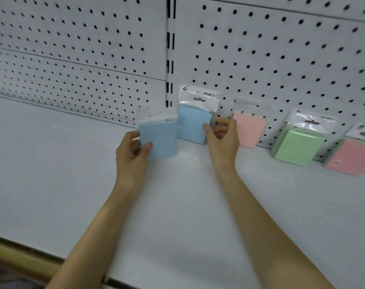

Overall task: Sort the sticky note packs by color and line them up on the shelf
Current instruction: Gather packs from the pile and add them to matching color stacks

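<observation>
My left hand [131, 153] grips a blue sticky note pack [159, 138] by its left edge, thumb on the front, holding it just above the white shelf [73, 184]. A second blue pack [193, 122] leans upright against the pegboard right beside it. My right hand [221, 136] hovers at that pack's right edge with fingers loosely curled; whether it touches the pack is unclear. Further right along the back lean a pale pink pack [249, 129], a green pack [297, 144] and a deeper pink pack [351, 157].
A white pegboard wall [271, 49] backs the shelf, with a slotted upright post [170, 49] in the middle. The shelf's front edge [52, 257] runs along the lower left, with a tan rail below it.
</observation>
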